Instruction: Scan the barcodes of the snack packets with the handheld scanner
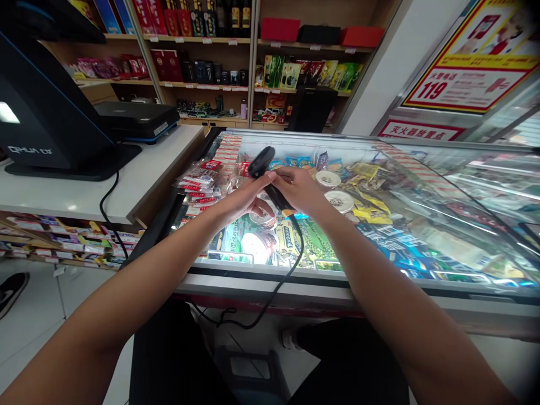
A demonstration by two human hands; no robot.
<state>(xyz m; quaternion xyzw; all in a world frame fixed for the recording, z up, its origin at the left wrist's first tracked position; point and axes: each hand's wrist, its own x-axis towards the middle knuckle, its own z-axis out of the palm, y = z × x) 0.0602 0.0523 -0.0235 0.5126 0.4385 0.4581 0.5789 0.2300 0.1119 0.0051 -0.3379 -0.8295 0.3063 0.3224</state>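
The right hand (pixel 301 191) grips the black scanner (pixel 262 162); the left hand (pixel 247 199) seems to pinch its neck, the freezer lid (pixel 379 284) below both.

We see a handheld scanner (pixel 265 167) of smooth black plastic with a dull sheen, and its cable (pixel 302 247) looks matt black and rubbery. The freezer's glass lid (pixel 422 185) is glossy and streaked with reflections, and the packets (pixel 316 247) under it are shiny plastic film. The white counter (pixel 139 169) looks smooth and faintly glossy, the monitor (pixel 46 112) is matt black plastic, and the shelves (pixel 253 67) are pale, smooth wood.
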